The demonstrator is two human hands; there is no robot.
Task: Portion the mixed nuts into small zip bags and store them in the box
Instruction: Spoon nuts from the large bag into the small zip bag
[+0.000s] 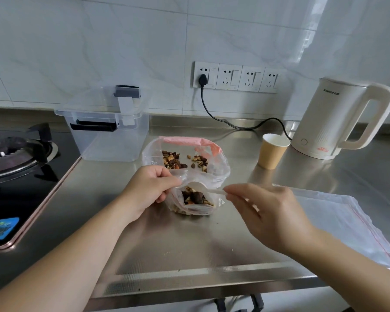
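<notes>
A large clear bag [218, 172] with a pink zip strip lies open on the steel counter, mixed nuts [173, 159] inside it. In front of it stands a small zip bag [195, 202] partly filled with nuts. My left hand [149, 190] pinches the small bag's rim and holds it open. My right hand [266, 212] pinches the handle of a white plastic spoon [203, 186] whose bowl is over the small bag's mouth. A clear plastic storage box [109, 140] with its lid on stands behind, to the left.
A pile of flat unfilled zip bags [338, 219] lies at the right. A paper cup [273, 154] and a white kettle [333, 122] with its cord stand at the back right. A gas hob [16, 158] borders the counter on the left. Nut crumbs dot the counter near its front edge.
</notes>
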